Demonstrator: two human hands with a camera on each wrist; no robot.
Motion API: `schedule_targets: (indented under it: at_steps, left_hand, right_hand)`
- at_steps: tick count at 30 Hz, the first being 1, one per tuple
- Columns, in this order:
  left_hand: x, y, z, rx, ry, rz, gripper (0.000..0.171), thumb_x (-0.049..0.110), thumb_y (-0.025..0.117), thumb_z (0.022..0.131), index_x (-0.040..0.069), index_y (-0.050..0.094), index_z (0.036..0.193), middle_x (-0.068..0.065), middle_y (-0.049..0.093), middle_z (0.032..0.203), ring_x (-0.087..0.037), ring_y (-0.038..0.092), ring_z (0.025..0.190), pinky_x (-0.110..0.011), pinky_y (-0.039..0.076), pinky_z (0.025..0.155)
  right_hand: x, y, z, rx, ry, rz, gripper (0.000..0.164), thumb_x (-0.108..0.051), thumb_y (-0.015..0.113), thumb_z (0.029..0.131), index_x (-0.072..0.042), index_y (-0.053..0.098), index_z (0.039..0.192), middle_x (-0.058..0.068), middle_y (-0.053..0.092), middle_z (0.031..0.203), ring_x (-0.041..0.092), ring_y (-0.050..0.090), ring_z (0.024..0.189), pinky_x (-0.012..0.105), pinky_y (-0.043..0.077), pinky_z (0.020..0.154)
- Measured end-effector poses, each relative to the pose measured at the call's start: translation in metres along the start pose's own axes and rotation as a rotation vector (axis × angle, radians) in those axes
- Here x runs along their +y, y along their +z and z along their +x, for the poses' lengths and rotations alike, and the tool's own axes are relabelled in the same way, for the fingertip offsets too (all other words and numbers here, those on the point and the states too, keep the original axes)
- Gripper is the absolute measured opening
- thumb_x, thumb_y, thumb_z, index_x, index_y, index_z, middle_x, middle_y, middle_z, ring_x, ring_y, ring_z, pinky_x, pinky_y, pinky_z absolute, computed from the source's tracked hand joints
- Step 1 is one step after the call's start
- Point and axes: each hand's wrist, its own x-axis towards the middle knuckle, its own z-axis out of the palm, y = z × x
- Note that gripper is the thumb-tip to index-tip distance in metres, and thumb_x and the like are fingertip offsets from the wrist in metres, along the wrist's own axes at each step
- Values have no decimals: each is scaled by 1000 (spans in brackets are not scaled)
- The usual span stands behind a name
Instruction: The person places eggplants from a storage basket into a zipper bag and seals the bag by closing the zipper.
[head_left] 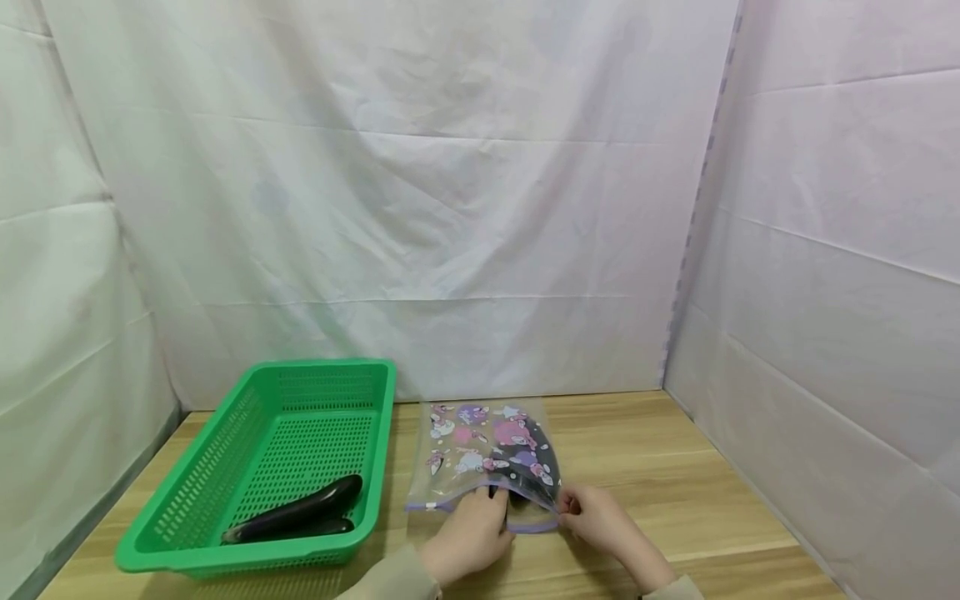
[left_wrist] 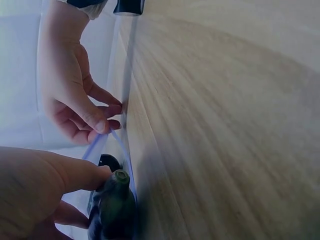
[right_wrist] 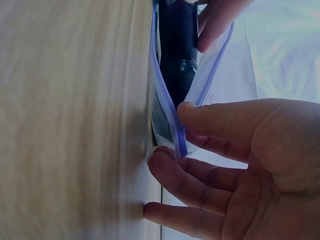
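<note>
A clear zip bag (head_left: 463,460) with pink, purple and white cartoon prints and a purple zip edge lies on the table, its mouth toward me. Through its right side a dark eggplant (head_left: 546,458) shows. My left hand (head_left: 471,535) is at the mouth, gripping another eggplant (left_wrist: 117,205) by its stem end between thumb and fingers; in the right wrist view this eggplant (right_wrist: 177,30) lies between the parted purple edges. At the mouth's right corner my right hand (head_left: 602,523) pinches the zip edge (right_wrist: 172,117) between thumb and fingers. The bag hides much of both eggplants.
To the left stands a green perforated basket (head_left: 384,475), with a long eggplant (head_left: 307,508) on top of another (head_left: 333,527) at its near end. White cloth (head_left: 420,208) hangs behind and at both sides of the wooden table (head_left: 645,450).
</note>
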Motion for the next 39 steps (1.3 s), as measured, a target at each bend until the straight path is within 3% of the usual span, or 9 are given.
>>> schedule_targets:
  at_steps: [11,16,26,28,33,39]
  left_hand:
    - [-4,9,15,33,-19,22,64,28,76,80,-11,55,127,-13,63,75,-26,63,68,-36,52,63]
    - [-5,10,18,19,-40,57,58,31,73,82,-7,59,123,-10,62,73,-25,63,66,-36,51,58]
    - [-3,14,23,-102,-152,42,67,36,63,90,-1,44,143,-16,69,102,-30,67,86,-45,53,63]
    - [-4,15,24,-113,-163,36,67,37,62,91,0,43,143,-18,67,112,-32,65,99,-47,52,76]
    - [-4,21,27,-100,-178,19,67,38,62,90,1,43,143,-23,52,135,-37,46,127,-52,33,104]
    - [-5,28,35,-24,-194,-8,61,37,62,90,2,48,137,-23,52,131,-37,51,119,-52,36,101]
  right_hand:
    - [-4,-1,0,9,-8,-28,19,-3,72,78,-13,56,74,-5,52,65,6,47,53,24,41,47]
    - [-2,0,1,16,-17,-42,21,-3,72,78,-14,56,73,-6,52,65,6,47,54,24,41,48]
    - [2,2,1,21,-10,-71,21,-5,74,77,-17,56,73,-7,51,67,8,45,59,25,40,52]
    - [2,2,1,22,-10,-68,21,-4,73,77,-16,56,73,-7,51,67,9,45,59,26,40,52]
    - [2,2,1,28,-10,-74,21,-4,73,77,-17,57,73,-8,51,67,8,44,60,26,40,53]
    - [2,1,1,76,-4,-74,21,-2,72,77,-16,57,75,-8,53,69,7,46,62,25,41,55]
